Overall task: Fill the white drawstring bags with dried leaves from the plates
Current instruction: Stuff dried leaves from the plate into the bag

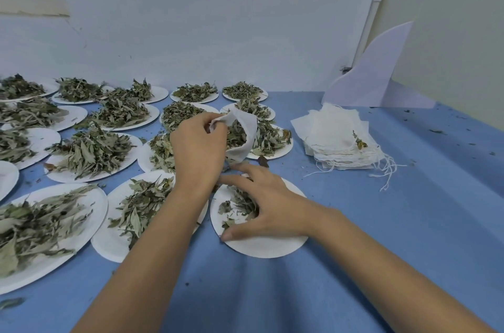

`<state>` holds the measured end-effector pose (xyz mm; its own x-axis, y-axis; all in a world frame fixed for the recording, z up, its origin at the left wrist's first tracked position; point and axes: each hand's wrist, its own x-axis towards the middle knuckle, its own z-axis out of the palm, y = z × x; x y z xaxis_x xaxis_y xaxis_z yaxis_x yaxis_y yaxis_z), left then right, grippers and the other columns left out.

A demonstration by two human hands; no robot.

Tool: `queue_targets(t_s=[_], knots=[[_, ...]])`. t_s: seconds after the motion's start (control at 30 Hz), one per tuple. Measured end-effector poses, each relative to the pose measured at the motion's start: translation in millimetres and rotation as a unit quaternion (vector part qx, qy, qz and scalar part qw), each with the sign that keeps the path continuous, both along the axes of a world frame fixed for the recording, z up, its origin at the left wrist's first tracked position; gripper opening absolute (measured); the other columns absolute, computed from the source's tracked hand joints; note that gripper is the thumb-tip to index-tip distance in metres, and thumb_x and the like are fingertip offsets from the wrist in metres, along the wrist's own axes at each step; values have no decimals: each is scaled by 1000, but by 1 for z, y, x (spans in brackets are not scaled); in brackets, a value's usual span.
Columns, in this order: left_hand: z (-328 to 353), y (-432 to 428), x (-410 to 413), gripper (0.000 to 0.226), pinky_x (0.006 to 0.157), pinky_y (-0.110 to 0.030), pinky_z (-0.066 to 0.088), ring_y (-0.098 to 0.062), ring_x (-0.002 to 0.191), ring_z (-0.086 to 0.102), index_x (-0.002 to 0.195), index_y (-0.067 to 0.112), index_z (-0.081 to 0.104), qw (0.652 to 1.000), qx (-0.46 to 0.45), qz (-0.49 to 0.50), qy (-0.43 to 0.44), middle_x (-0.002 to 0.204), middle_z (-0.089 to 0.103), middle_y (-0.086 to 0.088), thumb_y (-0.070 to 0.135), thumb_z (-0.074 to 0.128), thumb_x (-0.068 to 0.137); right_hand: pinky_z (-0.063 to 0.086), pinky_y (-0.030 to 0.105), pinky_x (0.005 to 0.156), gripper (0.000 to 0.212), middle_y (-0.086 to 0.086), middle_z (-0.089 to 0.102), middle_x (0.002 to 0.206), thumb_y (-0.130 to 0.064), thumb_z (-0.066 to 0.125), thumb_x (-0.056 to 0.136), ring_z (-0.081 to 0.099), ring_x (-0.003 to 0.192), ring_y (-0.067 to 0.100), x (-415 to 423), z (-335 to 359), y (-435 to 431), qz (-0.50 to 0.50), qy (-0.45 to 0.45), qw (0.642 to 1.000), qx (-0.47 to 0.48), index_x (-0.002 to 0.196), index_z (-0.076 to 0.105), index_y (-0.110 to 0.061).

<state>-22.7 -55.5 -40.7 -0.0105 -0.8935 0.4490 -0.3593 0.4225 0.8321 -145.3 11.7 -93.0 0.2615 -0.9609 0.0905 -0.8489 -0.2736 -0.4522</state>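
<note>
left grip [200,147] pinches open the white drawstring bag [243,139] above the middle plates [281,152]; right grip [263,207], wide, covers leaves [240,206] on the near plate [261,248], likely gathering a handful to lift into it next.

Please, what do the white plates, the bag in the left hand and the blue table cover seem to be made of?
Plates: probably paper, matte white, with a thin, slightly raised rim. Bag, held by the left hand: thin woven cloth, perhaps cotton, soft and folding limply. Table cover: a smooth blue sheet with long creases; plastic or cloth, I cannot tell.
</note>
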Motion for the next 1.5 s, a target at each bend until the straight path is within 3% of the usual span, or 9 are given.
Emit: queue_targets(t_s=[0.23,0.5,0.67,0.83,1.03,1.2,1.33,1.43,1.5], knots=[[0,1,1,27,55,-26,42,-13,53,54,102,15,73,1000,7,-4,10,60,56,12,14,48,90,31,31,104,24,-4,47,123,-30,62,91,37,118,16,-1,-9,-1,10,-12,998,-54,114,63,-25],[2,5,0,24,63,-47,54,-40,67,60,81,21,67,1000,-2,-7,-3,64,61,-12,11,46,88,39,34,84,18,2,43,97,-8,46,93,41,93,21,1,-6,1,-36,34,994,-94,107,57,-7],[-1,2,0,20,63,-41,56,-28,62,61,83,22,68,999,12,-16,36,57,54,4,16,50,90,34,34,69,9,10,49,91,-5,45,91,46,80,25,5,-6,-2,-48,64,989,-126,92,54,-3],[-5,-4,-3,19,42,-8,35,-2,46,50,96,21,72,996,23,-19,86,58,57,9,19,54,91,36,19,53,24,-8,54,65,-6,46,88,48,53,5,2,6,-2,-221,-215,945,-108,68,50,-17],[-14,7,-12,29,66,-13,33,-12,72,52,113,14,70,994,-101,-12,-38,86,64,-2,7,52,92,34,17,41,38,-7,49,47,0,47,80,39,39,6,8,37,5,-207,-472,849,-114,49,54,-21],[-18,15,-23,25,62,-19,29,-12,67,45,110,10,71,987,-107,-45,-115,80,58,-4,7,56,91,34,15,42,37,-7,49,50,-4,50,79,40,44,6,19,52,8,-197,-510,820,-171,49,53,-25],[-14,24,-27,23,51,-15,32,-4,49,43,71,8,71,989,-81,-74,-98,53,43,8,-2,55,84,38,20,44,34,-11,51,52,-2,44,87,47,52,10,20,55,3,-223,-553,781,-185,60,54,-21],[-12,24,-30,27,55,-37,40,-23,55,53,61,7,64,991,-22,-106,-78,52,56,-8,8,56,87,35,18,44,32,-17,47,50,-1,40,88,40,46,2,20,57,-2,-251,-532,774,-236,67,52,-21],[-9,23,-29,26,62,-36,46,-27,62,58,68,9,70,991,32,-127,-29,57,62,-5,19,60,89,34,12,47,31,-18,48,55,1,39,89,39,48,-1,17,59,-7,-267,-517,763,-282,71,52,-21]])
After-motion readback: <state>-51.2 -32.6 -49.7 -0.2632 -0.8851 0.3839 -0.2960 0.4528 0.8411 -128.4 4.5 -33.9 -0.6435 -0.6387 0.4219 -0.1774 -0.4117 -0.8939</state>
